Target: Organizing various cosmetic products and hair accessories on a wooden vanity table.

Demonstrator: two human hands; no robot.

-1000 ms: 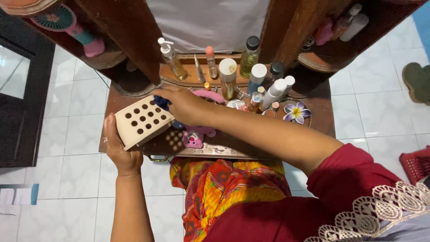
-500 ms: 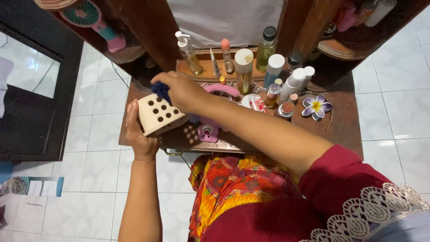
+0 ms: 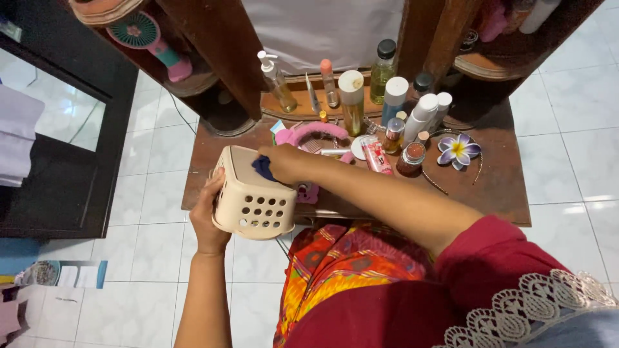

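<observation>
Cream plastic basket [image 3: 250, 196], small and punched with round holes, is held tipped over in front of the dark wooden dressing table [image 3: 496, 187], at its near left edge, with its solid base turned upward and its perforated side facing the camera. The left hand [image 3: 205, 212] grips it from the left and below, fingers wrapped round the wall and rim. The right hand [image 3: 284, 162] comes across from the right and rests on top of the basket, closed around a dark blue cloth [image 3: 263, 168] that is pressed against the upper right corner of the base. So the basket sits between the two hands: left one under and beside it, right one above it, both touching.

Just behind the right hand lie a pink headband [image 3: 317, 131] and a pink tube [image 3: 375, 154] flat on the table. Farther back stand a clear pump bottle [image 3: 277, 80], a tall bottle with a cream cap [image 3: 352, 100], a greenish bottle with a black cap [image 3: 383, 64] and a white-capped bottle [image 3: 393, 100]. A white and purple artificial flower [image 3: 458, 149] lies to the right, well apart from the hands. On a shelf at the upper left rests a small handheld fan in teal and pink [image 3: 151, 38]. White floor tiles [image 3: 567, 154] surround the table, and a bright orange patterned skirt [image 3: 348, 264] shows below the arms
</observation>
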